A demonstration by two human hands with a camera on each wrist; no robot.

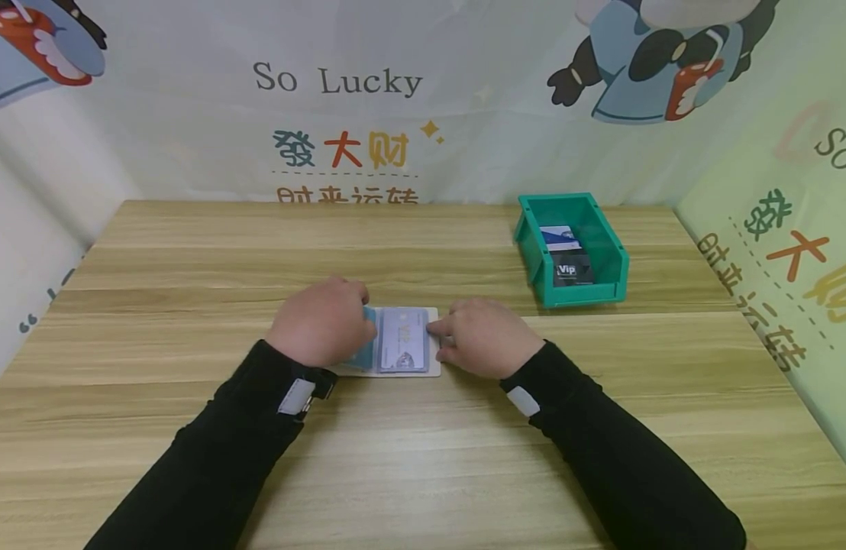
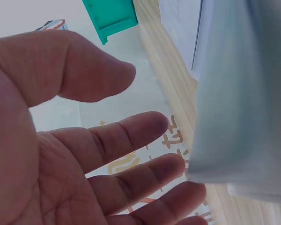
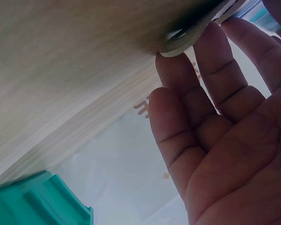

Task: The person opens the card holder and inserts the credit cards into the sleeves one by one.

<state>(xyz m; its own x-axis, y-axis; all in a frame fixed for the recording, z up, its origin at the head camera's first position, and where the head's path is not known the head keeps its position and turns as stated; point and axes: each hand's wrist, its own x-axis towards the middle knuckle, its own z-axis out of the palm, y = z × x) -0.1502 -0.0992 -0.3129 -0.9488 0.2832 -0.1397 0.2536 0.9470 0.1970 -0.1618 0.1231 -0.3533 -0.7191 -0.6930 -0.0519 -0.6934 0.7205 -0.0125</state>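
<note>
A card holder booklet [image 1: 434, 367] lies spread on the wooden table, with a pale VIP card [image 1: 404, 340] behind a clear sleeve on its right side. My left hand [image 1: 320, 325] is over the booklet's left part, its fingertips at a blue page [image 1: 363, 353]. In the left wrist view a translucent page [image 2: 234, 117] stands raised by the fingers, and thumb and fingers are spread apart. My right hand [image 1: 488, 336] touches the booklet's right edge with its fingertips. From the right wrist those fingers look nearly straight against the cover edge [image 3: 182, 44].
A green open-fronted bin [image 1: 577, 294] stands at the back right, holding a black Vip card [image 1: 573, 269] and a blue-and-white card [image 1: 559, 237]. Printed cloth [image 1: 478, 145] hangs behind the table and along its sides.
</note>
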